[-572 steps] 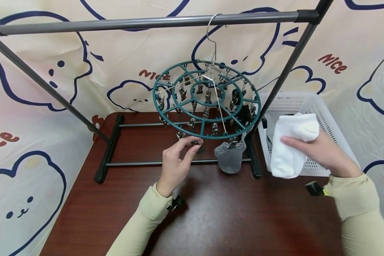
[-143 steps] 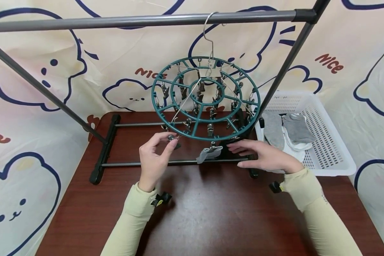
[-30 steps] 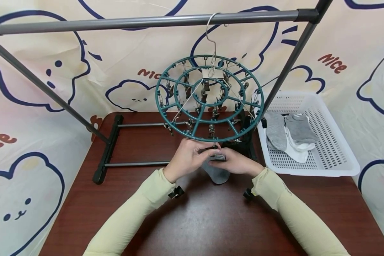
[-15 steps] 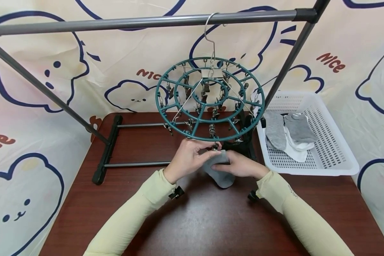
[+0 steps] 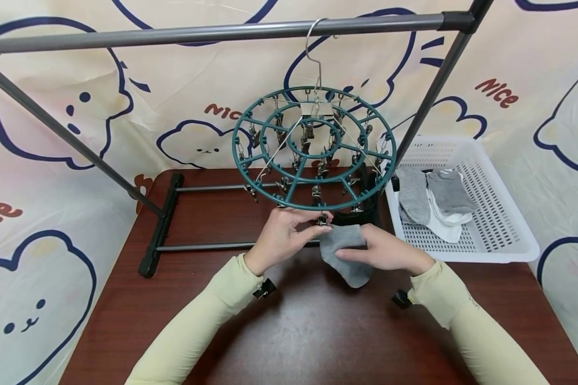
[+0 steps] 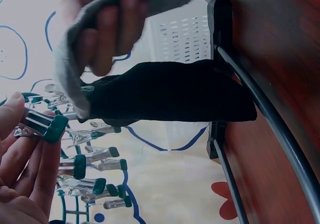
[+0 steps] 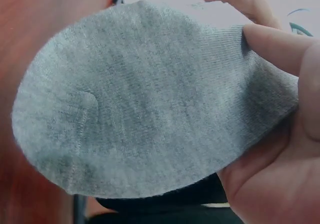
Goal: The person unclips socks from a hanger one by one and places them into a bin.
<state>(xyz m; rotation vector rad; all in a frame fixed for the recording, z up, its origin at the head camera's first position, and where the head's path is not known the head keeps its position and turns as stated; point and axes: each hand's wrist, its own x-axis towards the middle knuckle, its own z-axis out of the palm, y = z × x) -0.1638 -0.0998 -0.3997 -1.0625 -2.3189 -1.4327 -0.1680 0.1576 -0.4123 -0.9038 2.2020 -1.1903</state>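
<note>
My left hand [image 5: 281, 240] pinches a metal clip [image 5: 322, 220] under the front rim of the round green hanger [image 5: 296, 181]. Green tips cap that clip [image 6: 45, 126] in the left wrist view. Just to its right, my right hand [image 5: 390, 248] holds a short grey sock [image 5: 354, 275] by the cuff end, thumb in front, toe hanging down. The sock is apart from the clip. Close up, the grey sock [image 7: 145, 108] fills most of the right wrist view. Behind the hands a black sock [image 6: 170, 91] hangs from another clip.
A grey metal rack [image 5: 212, 36] carries the hanger by its hook. Several other clips dangle around the rings. At the right stands a white perforated basket [image 5: 506, 224] with grey socks [image 5: 450, 192] and white socks [image 5: 445, 230]. The brown table [image 5: 318, 331] lies below.
Over the last second my right hand has drawn the grey sock right and slightly down, away from the clip. My left hand has stayed at the clip. Earlier, a white sock was held over the basket.
</note>
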